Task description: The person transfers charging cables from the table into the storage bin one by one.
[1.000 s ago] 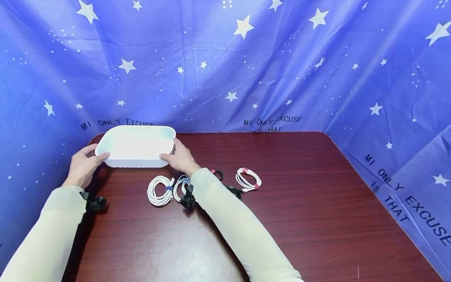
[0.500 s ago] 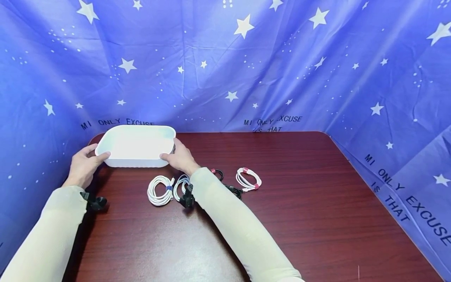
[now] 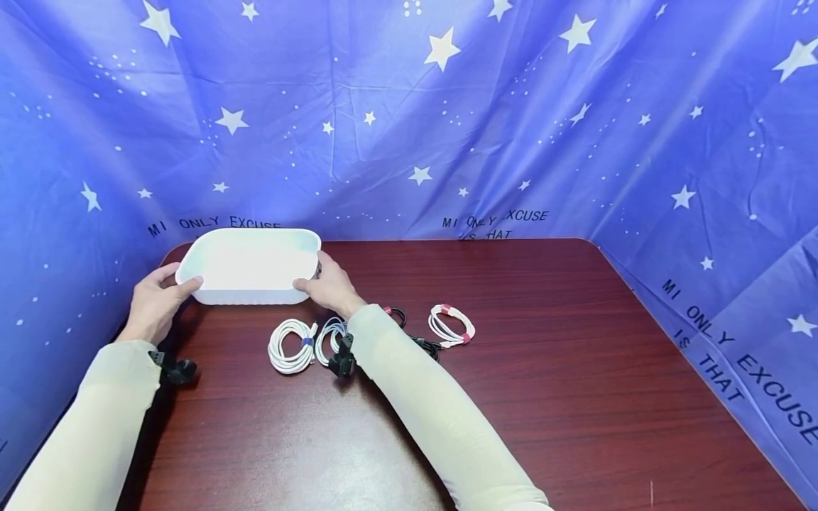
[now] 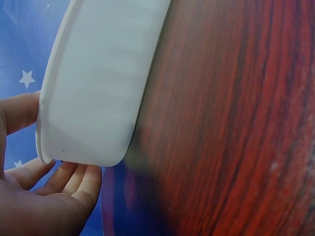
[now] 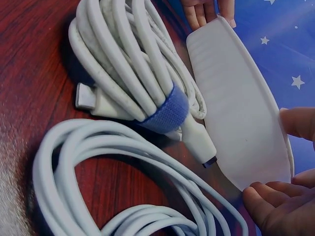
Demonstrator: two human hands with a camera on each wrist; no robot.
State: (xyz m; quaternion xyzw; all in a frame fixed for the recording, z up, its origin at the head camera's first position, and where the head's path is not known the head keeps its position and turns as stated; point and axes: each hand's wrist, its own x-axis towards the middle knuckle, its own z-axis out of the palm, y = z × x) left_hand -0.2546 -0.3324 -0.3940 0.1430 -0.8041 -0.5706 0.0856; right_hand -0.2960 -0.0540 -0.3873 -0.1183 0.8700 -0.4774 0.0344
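Note:
A white plastic tub with rounded corners stands at the far left of the table. My left hand grips its left end, thumb over the rim and fingers against the outer wall, as the tub's side in the left wrist view also shows. At the other end my right hand holds the rim in a like way. Nearer me lie a thick white cable coil with a blue strap and a thinner pale coil, which my right wrist partly hides in the head view.
Right of my forearm lie a black cable, partly covered by the sleeve, and a white coil with red straps. A blue star-patterned cloth hangs behind and beside the dark red wooden table.
Both hands and the tub have shifted very slightly to the right. The grip looks the same, and the cables stay where they were.

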